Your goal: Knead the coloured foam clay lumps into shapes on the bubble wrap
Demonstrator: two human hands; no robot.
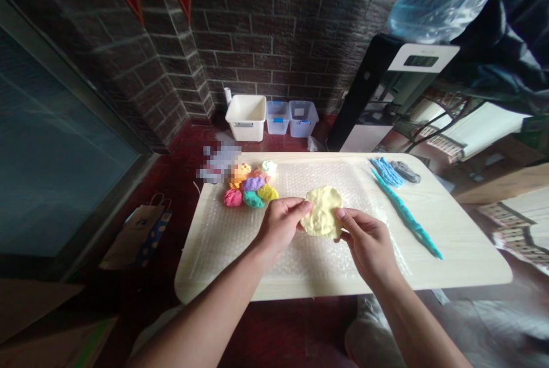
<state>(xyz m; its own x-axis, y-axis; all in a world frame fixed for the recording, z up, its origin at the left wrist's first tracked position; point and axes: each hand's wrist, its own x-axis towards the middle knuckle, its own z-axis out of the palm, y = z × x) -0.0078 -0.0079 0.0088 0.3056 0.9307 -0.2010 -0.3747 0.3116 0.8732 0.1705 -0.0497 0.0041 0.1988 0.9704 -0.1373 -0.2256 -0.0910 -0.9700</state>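
Both hands pinch a flattened piece of pale yellow clay above a table

In the head view, the left hand (278, 224) grips the left edge of the pale yellow clay (322, 212) between thumb and fingers, and the right hand (372, 239) pinches its right edge in the same way. The piece is lumpy and roughly round, held up over the middle of the bubble wrap (231, 248) on the pale table (467, 254).

To the left, near the far edge, sits a cluster of colored lumps: orange, white, salmon, purple, yellow, green and pink. To the right, a long turquoise strip (407, 216) lies slanted, its far end close to a blue lump (387, 172). Just right of that is a gray lump (405, 172). On the floor beyond the table stand a white bin (246, 119) and two clear boxes with blue latches.
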